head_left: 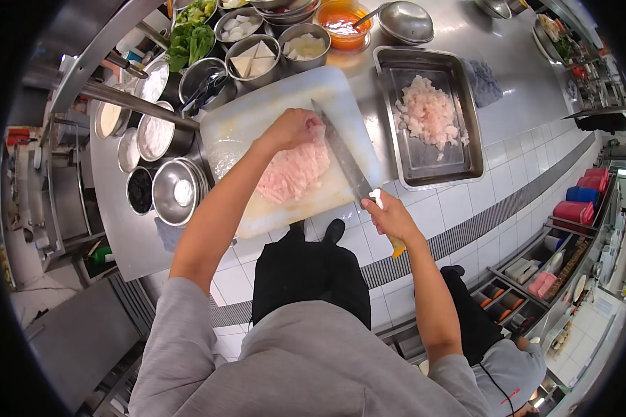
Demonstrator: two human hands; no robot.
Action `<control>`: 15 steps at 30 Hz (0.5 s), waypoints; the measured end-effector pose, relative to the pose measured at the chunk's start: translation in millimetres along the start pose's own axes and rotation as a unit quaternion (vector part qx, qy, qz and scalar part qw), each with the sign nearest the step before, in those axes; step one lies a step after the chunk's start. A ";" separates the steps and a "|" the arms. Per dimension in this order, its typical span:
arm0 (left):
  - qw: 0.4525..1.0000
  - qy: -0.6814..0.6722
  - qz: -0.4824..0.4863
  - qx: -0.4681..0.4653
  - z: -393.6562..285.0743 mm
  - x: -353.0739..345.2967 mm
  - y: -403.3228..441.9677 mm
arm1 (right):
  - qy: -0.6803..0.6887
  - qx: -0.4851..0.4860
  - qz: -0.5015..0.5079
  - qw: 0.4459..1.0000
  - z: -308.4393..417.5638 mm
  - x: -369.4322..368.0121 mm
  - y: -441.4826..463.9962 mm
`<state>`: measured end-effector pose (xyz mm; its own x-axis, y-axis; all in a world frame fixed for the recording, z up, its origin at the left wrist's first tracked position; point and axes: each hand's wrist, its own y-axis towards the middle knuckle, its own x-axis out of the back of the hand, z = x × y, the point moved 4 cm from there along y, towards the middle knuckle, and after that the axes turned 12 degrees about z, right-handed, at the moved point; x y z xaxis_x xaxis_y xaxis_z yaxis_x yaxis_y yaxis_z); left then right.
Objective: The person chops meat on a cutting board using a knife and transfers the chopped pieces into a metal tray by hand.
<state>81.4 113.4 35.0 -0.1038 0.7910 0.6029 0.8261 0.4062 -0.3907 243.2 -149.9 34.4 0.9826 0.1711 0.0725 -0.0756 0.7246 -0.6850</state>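
Observation:
On the white cutting board (257, 221) lies a spread of pale pink raw meat (292, 175), partly hidden by my left forearm. My left hand (298, 129) is closed at the far end of the meat, its fingertips curled onto a piece there. A long kitchen knife (342, 154) is in my right hand (394, 221), which wraps round its white and yellow handle. The blade points away from me and lies just right of the meat, over the board; whether it touches the board I cannot tell. To the right, a metal tray (422, 172) holds a heap of diced pale meat (428, 111).
Steel bowls of white powder (161, 132), cut white pieces (256, 61) and leafy greens (191, 42) line the board's left and far sides. Beyond stands a container of orange liquid (342, 22). A grey cloth (483, 82) lies beside the tray. Another person (511, 368) is at lower right.

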 end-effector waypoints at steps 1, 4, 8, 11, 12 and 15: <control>1.000 -0.019 -0.003 0.020 2.2 -0.5 4.0 | 0.001 0.000 0.004 1.000 0.3 0.5 -0.2; 0.988 -0.140 -0.007 0.070 1.2 0.7 3.9 | 0.004 -0.007 0.009 1.000 -1.4 1.4 -3.7; 0.998 -0.001 0.058 -0.006 -7.0 3.7 -10.8 | 0.008 0.003 0.012 1.000 -3.5 2.0 -8.8; 0.997 0.002 0.080 -0.014 -2.3 7.0 -7.0 | 0.000 0.005 0.012 1.000 -7.1 1.4 -5.8; 0.997 0.001 0.078 -0.025 -0.6 8.1 -2.9 | 0.001 0.006 0.012 1.000 -6.2 1.2 -6.1; 0.999 -0.018 0.040 -0.029 4.4 7.5 10.2 | 0.012 0.005 0.014 1.000 -5.3 0.6 -8.9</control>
<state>86.7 125.5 32.4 -0.0550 0.8366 0.5451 0.8636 0.3139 -0.3945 245.3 -159.8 36.7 0.9838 0.1753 0.0364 -0.1043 0.7268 -0.6788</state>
